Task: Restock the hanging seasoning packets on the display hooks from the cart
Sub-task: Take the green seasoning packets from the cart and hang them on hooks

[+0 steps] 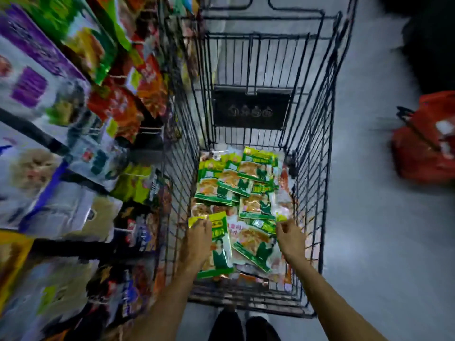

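A black wire cart (317, 168) stands in front of me with a pile of green-and-yellow seasoning packets (236, 185) on its floor. My left hand (199, 239) reaches into the cart and grips the top of one green packet (220, 252), which hangs below my fingers. My right hand (291, 238) is also inside the cart, its fingers curled at the yellow top edge of another packet (256, 242) lying on the pile. Whether it has a firm hold is unclear. The display with hanging packets (128, 104) runs along the left, blurred.
Larger bags (41, 94) in purple, white and green fill the left shelving. A red basket (426, 141) sits on the grey floor to the right. Something dark (430, 40) stands at the far right. My shoes (243, 326) show below the cart's near edge.
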The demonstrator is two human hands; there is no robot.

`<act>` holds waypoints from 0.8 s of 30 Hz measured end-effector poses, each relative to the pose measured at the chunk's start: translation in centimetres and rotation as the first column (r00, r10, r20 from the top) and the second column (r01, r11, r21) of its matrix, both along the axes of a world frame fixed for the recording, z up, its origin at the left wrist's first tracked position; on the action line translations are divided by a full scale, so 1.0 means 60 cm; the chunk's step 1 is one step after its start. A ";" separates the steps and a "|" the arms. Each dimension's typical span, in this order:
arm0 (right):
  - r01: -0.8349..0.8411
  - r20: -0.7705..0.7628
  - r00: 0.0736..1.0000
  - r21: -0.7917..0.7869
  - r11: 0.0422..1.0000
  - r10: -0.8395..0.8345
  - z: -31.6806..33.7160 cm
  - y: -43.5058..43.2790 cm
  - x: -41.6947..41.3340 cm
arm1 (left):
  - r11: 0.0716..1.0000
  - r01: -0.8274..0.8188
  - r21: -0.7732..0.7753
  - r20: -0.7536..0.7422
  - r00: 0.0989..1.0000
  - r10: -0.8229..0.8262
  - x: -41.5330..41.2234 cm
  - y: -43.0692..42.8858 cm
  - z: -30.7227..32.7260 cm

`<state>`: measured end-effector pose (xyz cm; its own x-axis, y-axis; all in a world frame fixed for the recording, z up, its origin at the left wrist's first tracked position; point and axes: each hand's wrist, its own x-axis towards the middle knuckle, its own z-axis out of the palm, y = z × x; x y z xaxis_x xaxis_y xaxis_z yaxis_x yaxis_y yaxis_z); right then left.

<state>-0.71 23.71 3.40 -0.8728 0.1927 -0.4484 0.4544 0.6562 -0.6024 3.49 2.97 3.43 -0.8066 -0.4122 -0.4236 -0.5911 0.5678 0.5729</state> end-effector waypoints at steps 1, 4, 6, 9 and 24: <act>0.017 0.050 0.999 0.008 1.000 -0.018 -0.026 -0.003 0.010 | 1.000 -0.017 -0.008 0.061 0.998 0.018 0.002 -0.003 -0.024; 0.100 0.166 0.981 0.006 0.995 -0.100 -0.072 -0.015 0.038 | 0.989 -0.135 -0.053 0.225 0.964 0.144 0.016 -0.005 -0.070; 0.167 0.190 0.968 0.001 0.986 -0.165 -0.098 -0.020 0.054 | 0.972 -0.209 -0.105 0.314 0.920 0.232 0.025 -0.001 -0.082; 0.153 0.193 0.967 0.089 0.984 -0.167 -0.119 -0.025 0.062 | 0.963 -0.155 -0.222 0.381 0.895 0.232 0.034 0.010 -0.095; 0.510 0.278 0.822 0.033 0.860 -0.498 -0.121 -0.031 0.051 | 0.916 -0.300 -0.266 0.279 0.886 0.371 0.036 0.001 -0.100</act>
